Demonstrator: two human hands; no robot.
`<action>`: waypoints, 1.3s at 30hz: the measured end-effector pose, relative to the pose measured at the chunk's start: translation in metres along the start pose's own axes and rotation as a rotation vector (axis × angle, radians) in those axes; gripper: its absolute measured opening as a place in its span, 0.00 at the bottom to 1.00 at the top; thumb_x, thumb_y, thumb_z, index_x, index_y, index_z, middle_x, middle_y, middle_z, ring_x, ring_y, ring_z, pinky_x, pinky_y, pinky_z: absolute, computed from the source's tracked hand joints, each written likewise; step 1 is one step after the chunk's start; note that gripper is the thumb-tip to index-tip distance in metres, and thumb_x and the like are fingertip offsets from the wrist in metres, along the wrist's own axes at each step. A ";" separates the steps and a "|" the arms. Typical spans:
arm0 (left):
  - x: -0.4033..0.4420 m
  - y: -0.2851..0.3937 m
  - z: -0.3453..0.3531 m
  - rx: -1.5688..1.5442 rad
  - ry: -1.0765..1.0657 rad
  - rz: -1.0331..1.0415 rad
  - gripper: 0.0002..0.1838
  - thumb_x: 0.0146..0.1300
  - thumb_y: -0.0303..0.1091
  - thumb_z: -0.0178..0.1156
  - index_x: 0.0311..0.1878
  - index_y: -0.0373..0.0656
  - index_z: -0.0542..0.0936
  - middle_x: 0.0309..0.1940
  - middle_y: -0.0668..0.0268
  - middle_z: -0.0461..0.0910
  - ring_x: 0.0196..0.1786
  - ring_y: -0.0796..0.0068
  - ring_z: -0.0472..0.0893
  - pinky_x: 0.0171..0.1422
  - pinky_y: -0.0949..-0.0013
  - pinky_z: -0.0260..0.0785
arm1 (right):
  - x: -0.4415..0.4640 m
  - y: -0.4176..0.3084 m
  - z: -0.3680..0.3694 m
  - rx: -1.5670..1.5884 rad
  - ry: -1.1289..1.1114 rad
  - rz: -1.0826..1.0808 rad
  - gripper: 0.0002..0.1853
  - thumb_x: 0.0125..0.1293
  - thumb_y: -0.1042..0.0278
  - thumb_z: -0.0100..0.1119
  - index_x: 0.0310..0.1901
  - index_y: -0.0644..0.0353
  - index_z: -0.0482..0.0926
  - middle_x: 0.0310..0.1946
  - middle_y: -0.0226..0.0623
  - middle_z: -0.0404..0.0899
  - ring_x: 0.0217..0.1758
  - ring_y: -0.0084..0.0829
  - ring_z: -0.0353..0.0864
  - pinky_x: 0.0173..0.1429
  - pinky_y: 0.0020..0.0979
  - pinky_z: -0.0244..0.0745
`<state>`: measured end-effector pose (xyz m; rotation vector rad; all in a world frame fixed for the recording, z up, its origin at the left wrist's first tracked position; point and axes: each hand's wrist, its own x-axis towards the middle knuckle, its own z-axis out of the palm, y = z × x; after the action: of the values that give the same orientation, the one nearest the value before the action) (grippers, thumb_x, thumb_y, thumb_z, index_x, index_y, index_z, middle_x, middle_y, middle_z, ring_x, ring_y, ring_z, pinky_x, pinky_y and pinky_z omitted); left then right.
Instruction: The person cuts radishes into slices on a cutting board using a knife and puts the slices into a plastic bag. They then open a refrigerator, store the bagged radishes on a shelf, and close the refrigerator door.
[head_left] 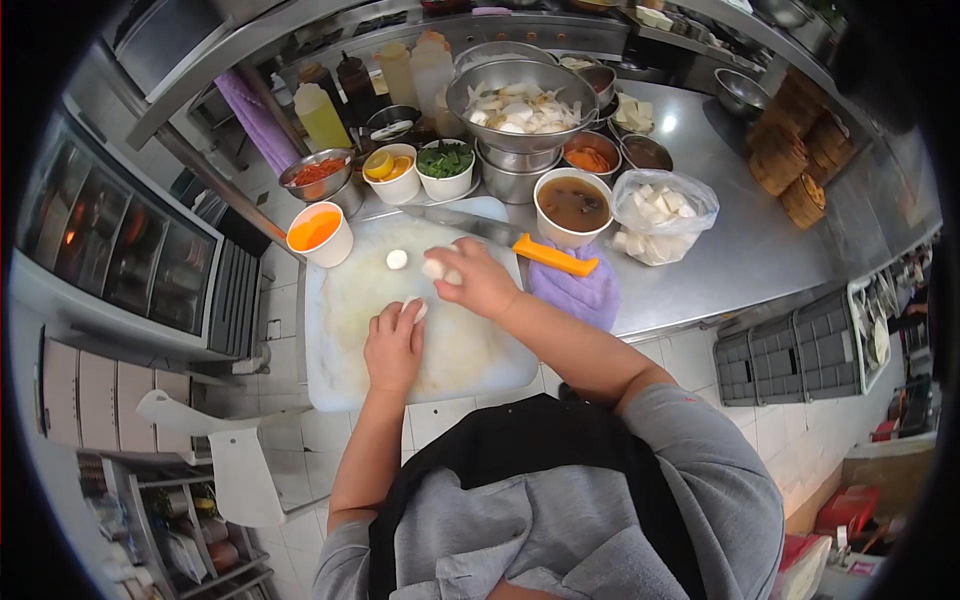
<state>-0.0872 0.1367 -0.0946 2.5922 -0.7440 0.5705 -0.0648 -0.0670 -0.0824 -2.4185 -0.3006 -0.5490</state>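
Note:
My left hand point(393, 347) is closed on a small white round piece point(415, 309) over the cutting board point(340, 300). Above and to the right of it, the fingers of my right hand point(478, 280) pinch white chunks point(438, 270); their exact kind is unclear. Between the hands and the board's far edge, a white disc point(397, 259) lies alone on the board. A knife point(556, 256) with an orange handle rests across the board's far right corner, its handle over a purple cloth point(575, 292).
Behind the board stand tubs of orange sauce point(318, 230), lemon slices point(388, 168) and green leaves point(444, 164). A colander point(462, 98) of white slices, a tub of brown liquid point(572, 205) and a plastic bag point(660, 212) of white cubes sit right. Sauce bottles point(320, 112) stand at back left.

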 end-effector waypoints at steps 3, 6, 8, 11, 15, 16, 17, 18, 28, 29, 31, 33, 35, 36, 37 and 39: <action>0.004 -0.003 0.005 -0.099 0.145 -0.072 0.17 0.58 0.28 0.62 0.52 0.47 0.77 0.47 0.60 0.76 0.50 0.60 0.76 0.48 0.60 0.74 | 0.008 0.013 -0.011 0.889 -0.013 0.342 0.21 0.64 0.60 0.59 0.59 0.49 0.73 0.43 0.32 0.73 0.46 0.31 0.77 0.46 0.30 0.77; 0.022 0.012 0.011 -0.228 0.312 -0.150 0.16 0.62 0.26 0.58 0.54 0.46 0.75 0.46 0.61 0.77 0.46 0.67 0.78 0.40 0.67 0.73 | 0.006 0.008 -0.088 1.373 -0.171 0.732 0.23 0.65 0.62 0.59 0.61 0.53 0.70 0.40 0.25 0.75 0.34 0.20 0.74 0.40 0.24 0.73; 0.046 0.059 -0.005 -1.018 0.144 -0.670 0.18 0.66 0.28 0.57 0.59 0.46 0.71 0.46 0.62 0.77 0.41 0.73 0.80 0.33 0.74 0.69 | -0.006 0.037 -0.119 1.452 -0.175 0.592 0.24 0.64 0.68 0.60 0.62 0.53 0.69 0.44 0.27 0.75 0.41 0.19 0.74 0.46 0.23 0.72; 0.100 0.144 -0.012 -1.445 -0.010 -0.602 0.21 0.69 0.33 0.55 0.64 0.48 0.66 0.45 0.62 0.78 0.37 0.74 0.81 0.29 0.78 0.67 | -0.016 0.066 -0.194 1.103 0.192 0.165 0.24 0.63 0.73 0.60 0.61 0.55 0.70 0.48 0.29 0.74 0.51 0.19 0.72 0.54 0.23 0.70; 0.181 0.256 0.030 -1.872 -0.191 -0.546 0.19 0.70 0.39 0.53 0.61 0.49 0.64 0.44 0.60 0.77 0.36 0.69 0.81 0.26 0.75 0.69 | -0.016 0.122 -0.268 0.782 0.440 0.085 0.23 0.63 0.73 0.60 0.60 0.56 0.71 0.50 0.29 0.74 0.50 0.20 0.73 0.54 0.24 0.70; 0.198 0.281 0.049 -1.911 -0.213 -0.529 0.20 0.70 0.40 0.54 0.61 0.50 0.64 0.43 0.62 0.77 0.35 0.70 0.81 0.25 0.75 0.69 | -0.016 0.130 -0.281 0.754 0.456 0.110 0.23 0.62 0.73 0.60 0.60 0.56 0.71 0.50 0.30 0.74 0.49 0.21 0.73 0.53 0.25 0.71; 0.212 0.304 0.069 -1.939 -0.186 -0.561 0.20 0.68 0.40 0.58 0.60 0.51 0.66 0.40 0.64 0.78 0.33 0.73 0.81 0.25 0.75 0.68 | -0.017 0.143 -0.288 0.741 0.467 0.137 0.22 0.62 0.71 0.61 0.59 0.57 0.72 0.50 0.32 0.74 0.48 0.22 0.74 0.51 0.25 0.72; 0.224 0.326 0.082 -1.871 -0.175 -0.570 0.21 0.68 0.41 0.56 0.61 0.50 0.65 0.43 0.65 0.76 0.36 0.72 0.80 0.28 0.71 0.70 | -0.017 0.156 -0.288 0.747 0.468 0.131 0.22 0.62 0.71 0.61 0.59 0.57 0.72 0.50 0.32 0.74 0.48 0.22 0.74 0.51 0.25 0.72; 0.233 0.345 0.182 -1.670 -0.046 -0.520 0.15 0.59 0.25 0.51 0.50 0.43 0.69 0.41 0.64 0.72 0.41 0.78 0.72 0.46 0.72 0.68 | -0.046 0.203 -0.286 0.182 0.423 0.135 0.26 0.58 0.65 0.61 0.59 0.56 0.70 0.52 0.50 0.70 0.57 0.49 0.71 0.59 0.41 0.70; 0.233 0.341 0.179 -1.624 -0.140 -0.459 0.16 0.58 0.21 0.49 0.51 0.41 0.69 0.42 0.64 0.73 0.43 0.76 0.74 0.48 0.72 0.69 | -0.048 0.205 -0.287 0.191 0.418 0.139 0.26 0.58 0.65 0.61 0.59 0.56 0.70 0.52 0.50 0.70 0.57 0.49 0.71 0.59 0.41 0.70; 0.237 0.336 0.172 -1.572 -0.222 -0.405 0.18 0.57 0.18 0.47 0.51 0.40 0.69 0.43 0.64 0.75 0.45 0.75 0.75 0.51 0.72 0.70 | -0.050 0.211 -0.289 0.149 0.351 0.060 0.26 0.58 0.66 0.61 0.59 0.54 0.70 0.52 0.49 0.70 0.56 0.50 0.72 0.59 0.41 0.70; 0.240 0.333 0.164 -1.460 -0.292 -0.333 0.23 0.52 0.13 0.44 0.53 0.39 0.69 0.49 0.60 0.76 0.54 0.72 0.76 0.58 0.71 0.68 | -0.052 0.219 -0.291 0.095 0.282 0.023 0.26 0.57 0.65 0.62 0.59 0.53 0.70 0.52 0.49 0.70 0.55 0.50 0.73 0.59 0.42 0.70; 0.244 0.327 0.156 -1.427 -0.219 -0.250 0.24 0.52 0.12 0.43 0.54 0.38 0.69 0.52 0.58 0.75 0.59 0.71 0.74 0.62 0.71 0.65 | -0.055 0.222 -0.291 0.042 0.209 -0.019 0.27 0.57 0.65 0.63 0.59 0.52 0.70 0.52 0.48 0.70 0.54 0.50 0.74 0.60 0.42 0.71; 0.246 0.323 0.152 -1.395 -0.163 -0.160 0.26 0.52 0.10 0.42 0.55 0.37 0.70 0.55 0.56 0.75 0.64 0.69 0.72 0.66 0.71 0.62 | -0.057 0.221 -0.292 0.057 0.120 -0.003 0.26 0.57 0.63 0.64 0.58 0.51 0.72 0.51 0.46 0.71 0.53 0.48 0.75 0.59 0.43 0.71; 0.247 0.318 0.146 -1.365 -0.264 -0.135 0.27 0.54 0.11 0.41 0.59 0.36 0.68 0.61 0.54 0.72 0.70 0.68 0.66 0.69 0.72 0.59 | -0.058 0.219 -0.293 0.069 0.030 0.014 0.26 0.56 0.60 0.66 0.58 0.50 0.74 0.50 0.45 0.72 0.51 0.47 0.76 0.59 0.43 0.71; 0.246 0.311 0.140 -1.192 -0.254 -0.069 0.26 0.56 0.13 0.44 0.60 0.37 0.67 0.59 0.53 0.72 0.68 0.65 0.69 0.69 0.71 0.60 | -0.056 0.216 -0.294 -0.115 -0.034 0.029 0.23 0.57 0.58 0.66 0.55 0.50 0.77 0.48 0.42 0.74 0.50 0.45 0.77 0.56 0.43 0.71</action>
<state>-0.0340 -0.2733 -0.0197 1.5510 -0.7358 -0.2233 -0.1320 -0.4229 -0.0129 -2.5418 -0.2539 -0.5254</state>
